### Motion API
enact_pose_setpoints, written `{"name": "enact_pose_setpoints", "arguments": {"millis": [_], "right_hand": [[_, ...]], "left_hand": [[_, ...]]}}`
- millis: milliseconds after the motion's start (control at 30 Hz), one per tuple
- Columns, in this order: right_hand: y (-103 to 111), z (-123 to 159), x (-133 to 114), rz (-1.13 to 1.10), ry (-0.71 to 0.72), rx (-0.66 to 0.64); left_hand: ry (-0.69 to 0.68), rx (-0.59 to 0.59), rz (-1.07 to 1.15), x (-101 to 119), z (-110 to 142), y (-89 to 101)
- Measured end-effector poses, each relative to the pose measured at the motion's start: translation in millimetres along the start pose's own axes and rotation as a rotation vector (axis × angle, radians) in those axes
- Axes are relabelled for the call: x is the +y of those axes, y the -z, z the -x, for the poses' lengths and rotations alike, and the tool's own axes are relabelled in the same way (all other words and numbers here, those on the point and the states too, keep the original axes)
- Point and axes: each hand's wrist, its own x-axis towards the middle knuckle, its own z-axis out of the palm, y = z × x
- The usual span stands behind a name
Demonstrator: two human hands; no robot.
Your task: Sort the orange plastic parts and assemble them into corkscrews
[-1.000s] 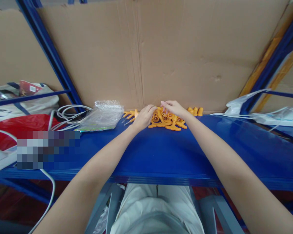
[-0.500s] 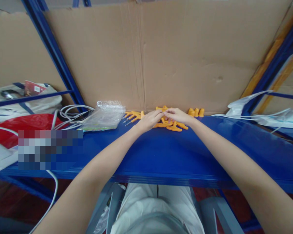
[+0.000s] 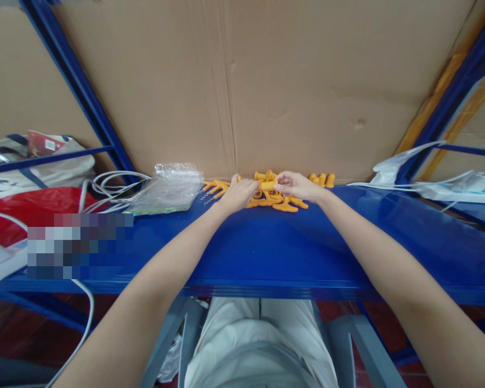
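Observation:
A pile of small orange plastic parts (image 3: pixel 285 203) lies at the back of the blue shelf (image 3: pixel 267 253), against the cardboard wall. My left hand (image 3: pixel 238 194) and my right hand (image 3: pixel 297 186) meet just above the pile. Between them they pinch one orange part (image 3: pixel 268 185), the fingers of both hands closed on its ends. More orange pieces (image 3: pixel 216 187) lie to the left of my left hand. Three short orange caps (image 3: pixel 322 179) stand to the right of my right hand.
A clear plastic bag (image 3: pixel 167 188) and coiled white cables (image 3: pixel 113 188) lie left of the pile. A red bag (image 3: pixel 28 207) sits at far left. White bags and cables (image 3: pixel 436 186) lie at the right. Blue rack posts (image 3: pixel 76 91) frame the cardboard.
Both hands came together over the pile and lifted one orange part between them. The right hand, spread over the pile a second ago, now pinches.

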Motion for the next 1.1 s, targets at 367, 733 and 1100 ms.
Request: {"name": "enact_pose_setpoints", "arguments": {"millis": [367,733,1100], "right_hand": [[4,-3,8,0.354,0.244,0.026],[1,1,3,0.898,0.395,0.011],[4,5,4,1.241,0.553,0.043]], "left_hand": [[0.118,-0.231,0.105,7,-6,14.8],[0.121,-0.211,0.224,-4,-6,4.4],[0.179,-0.157,0.762,-7,-11,2.7]]}}
